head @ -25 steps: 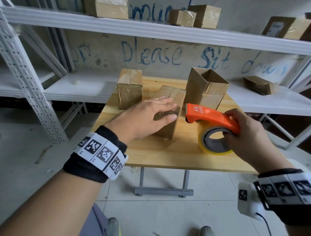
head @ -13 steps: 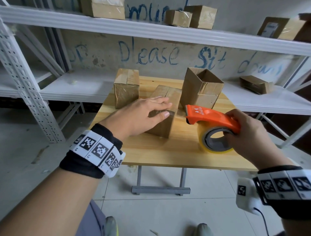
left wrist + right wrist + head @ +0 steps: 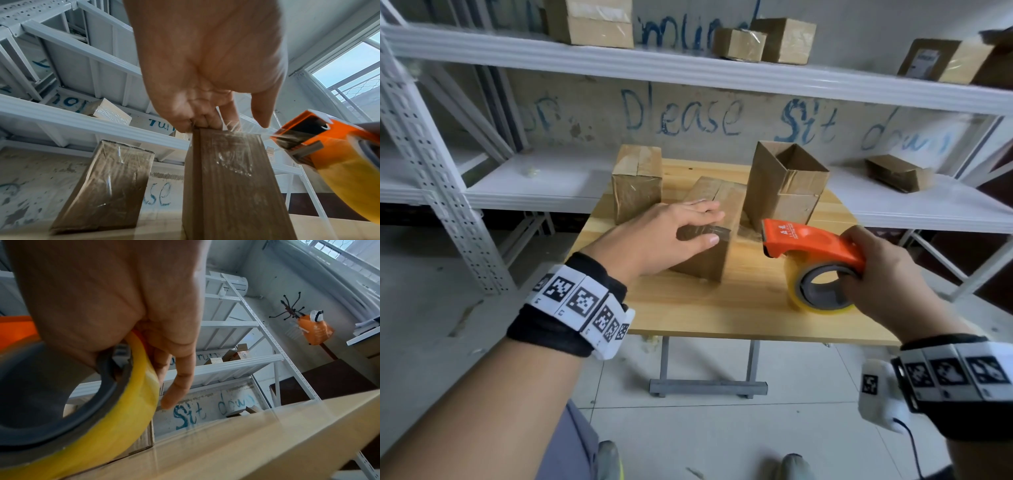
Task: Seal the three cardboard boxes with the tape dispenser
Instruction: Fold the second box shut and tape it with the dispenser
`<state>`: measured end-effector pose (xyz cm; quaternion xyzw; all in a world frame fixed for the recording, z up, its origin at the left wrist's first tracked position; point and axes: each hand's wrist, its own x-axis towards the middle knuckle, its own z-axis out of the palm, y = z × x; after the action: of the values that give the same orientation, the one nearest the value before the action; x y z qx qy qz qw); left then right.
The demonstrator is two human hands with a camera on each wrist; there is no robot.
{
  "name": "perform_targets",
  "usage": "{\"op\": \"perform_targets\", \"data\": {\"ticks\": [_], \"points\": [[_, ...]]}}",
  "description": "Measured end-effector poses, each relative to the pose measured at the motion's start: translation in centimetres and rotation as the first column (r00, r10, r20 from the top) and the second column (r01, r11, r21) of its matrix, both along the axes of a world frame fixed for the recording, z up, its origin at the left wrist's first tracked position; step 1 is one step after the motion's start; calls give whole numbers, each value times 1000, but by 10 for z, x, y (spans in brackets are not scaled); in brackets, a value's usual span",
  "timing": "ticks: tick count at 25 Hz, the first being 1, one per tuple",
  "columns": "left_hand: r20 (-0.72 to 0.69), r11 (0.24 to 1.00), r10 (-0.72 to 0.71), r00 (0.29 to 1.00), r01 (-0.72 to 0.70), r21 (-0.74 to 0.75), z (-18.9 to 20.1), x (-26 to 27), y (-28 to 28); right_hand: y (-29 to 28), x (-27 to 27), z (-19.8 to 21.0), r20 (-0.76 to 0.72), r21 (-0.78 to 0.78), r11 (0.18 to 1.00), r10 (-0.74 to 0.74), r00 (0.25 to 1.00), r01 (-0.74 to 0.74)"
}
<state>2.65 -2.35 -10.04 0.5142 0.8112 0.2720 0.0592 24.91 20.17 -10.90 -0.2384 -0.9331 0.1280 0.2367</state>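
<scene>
Left hand [image 3: 671,236] lies flat, fingers straight, on the middle brown cardboard box [image 3: 709,233] at table centre, pinning flaps and tape end. Right hand [image 3: 887,274], at 3 o'clock, grips the orange tape dispenser [image 3: 808,243], keeping the strip taut for cutting

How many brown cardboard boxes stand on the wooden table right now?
3: a taped brown cardboard box at the back left, a middle box under the left hand, and an open-topped box at the back right.
</scene>
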Motion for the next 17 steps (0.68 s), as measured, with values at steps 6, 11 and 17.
{"op": "perform_targets", "data": {"ticks": [6,11,17], "points": [[21,1000,0,1000,0,3,-1,3,1,1,3,1,99,43,998,-50,994,46],[37,1000,-5,999,4,29,0,8,5,-19,-17,8,140,117,990,-91,986,74],[10,1000,-4,1000,3,21,0,10,10,-42,-44,22,185,235,962,-183,966,137]]}}
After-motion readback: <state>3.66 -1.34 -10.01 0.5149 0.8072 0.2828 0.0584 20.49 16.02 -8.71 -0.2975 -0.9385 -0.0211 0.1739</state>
